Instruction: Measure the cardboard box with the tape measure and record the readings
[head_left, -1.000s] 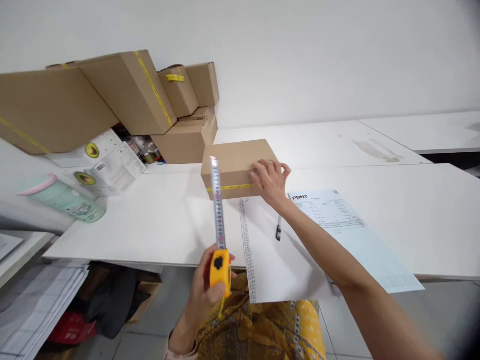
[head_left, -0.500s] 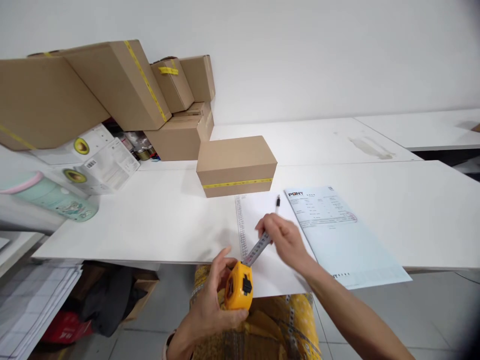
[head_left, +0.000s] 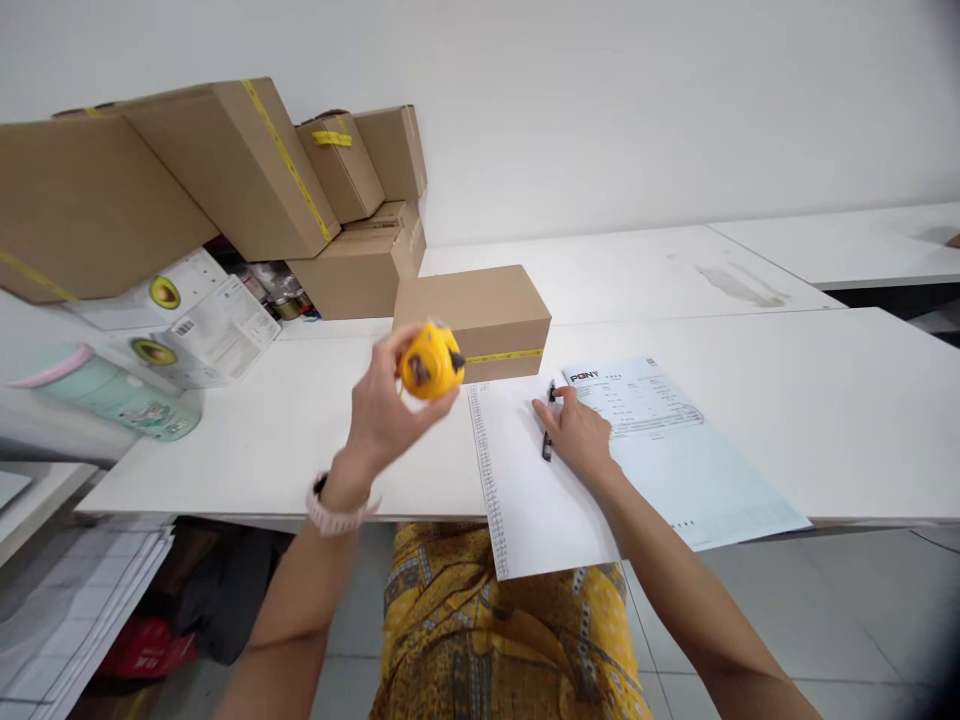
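Note:
My left hand (head_left: 379, 400) is raised over the table, its fingers and thumb closed round a yellow tape measure (head_left: 431, 362). No blade shows out of the case, which is slightly blurred. Behind it sits a taped cardboard box (head_left: 472, 300), partly covered by the hand and the tape measure. On a white spiral notebook (head_left: 525, 500), my right hand (head_left: 581, 430) has its thumb and forefinger at a black-and-clear pen (head_left: 547, 447), pinching it near the page. Part of the pen is hidden under the fingers. A pale blue printed sheet (head_left: 690, 480) lies beneath my right wrist.
Stacked cardboard boxes (head_left: 225, 165) stand at the back left, above white avocado-printed boxes (head_left: 202, 320). A mint tumbler with a pink rim (head_left: 112, 395) is at the left. The notebook overhangs the white table's front edge (head_left: 262, 490).
The tape blade has gone back into its case. My left hand has lifted the tape measure up and forward, while my right hand has let go of the blade and moved to the pen.

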